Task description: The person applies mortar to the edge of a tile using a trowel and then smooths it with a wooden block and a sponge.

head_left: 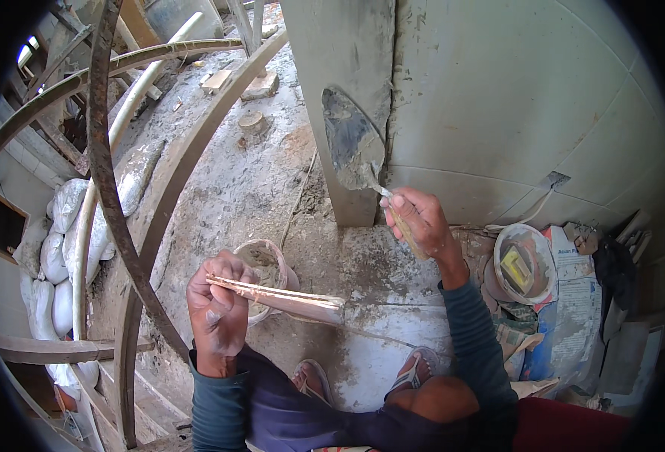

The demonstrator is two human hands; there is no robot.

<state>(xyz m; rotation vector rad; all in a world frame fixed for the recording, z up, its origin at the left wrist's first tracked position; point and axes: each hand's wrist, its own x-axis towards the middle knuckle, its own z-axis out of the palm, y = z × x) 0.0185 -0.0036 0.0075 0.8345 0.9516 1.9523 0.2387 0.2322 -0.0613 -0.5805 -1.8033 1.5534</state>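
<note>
My right hand (pixel 423 224) is closed around the wooden handle of a pointed trowel (pixel 353 139). The trowel's grey blade points up and lies against or just in front of a smooth grey pillar (pixel 313 41); I cannot tell whether they touch. Wet mortar is smeared on the blade near its neck. Pinched in my left hand (pixel 221 301) is one end of a flat piece of wood (pixel 302 305), seen nearly edge-on and reaching to the right. Under it stands a bucket (pixel 289 277) with grey mortar inside, partly hidden by the wood and my hand.
Slanting poles and a long wooden beam (pixel 170 181) fill my left side, with white sacks (pixel 52 256) behind. To the right stand a bucket (pixel 549 264) holding a yellow object and a printed bag (pixel 577 316). A tiled wall (pixel 498 98) borders the dusty floor.
</note>
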